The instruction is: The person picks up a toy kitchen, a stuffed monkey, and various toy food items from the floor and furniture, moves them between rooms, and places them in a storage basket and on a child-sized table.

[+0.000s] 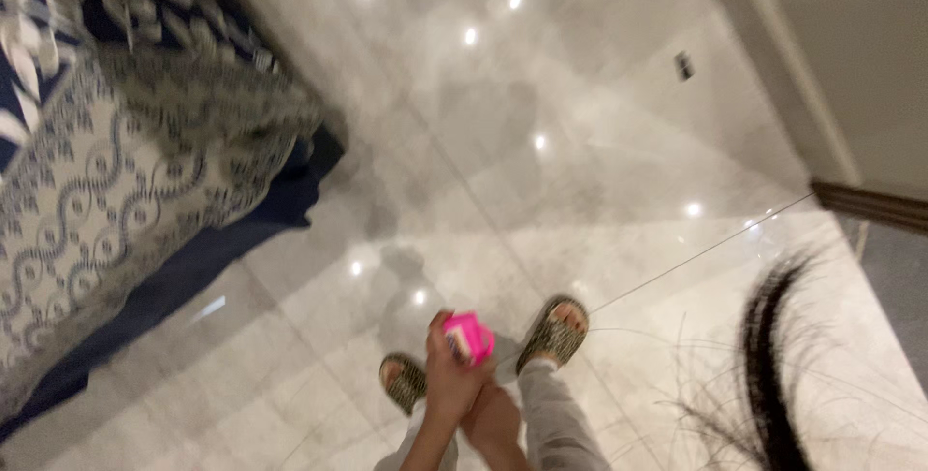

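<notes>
Below left hand (452, 374), right hand (493, 423) half-hidden

Just one view here, the head cam, looking steeply down from standing height, so nothing's close up. It's tilted and a bit motion-blurred. Using the patterned bedspread (106, 161) as the landmark: it fills the left edge, the glossy tiled floor (580, 171) spreads right of it, and a wall with a dark skirting strip (870, 205) sits far across from it. The person's sandalled feet (553, 331) land at the bottom centre, down-right of the bedspread. No second view to overlap with.
</notes>
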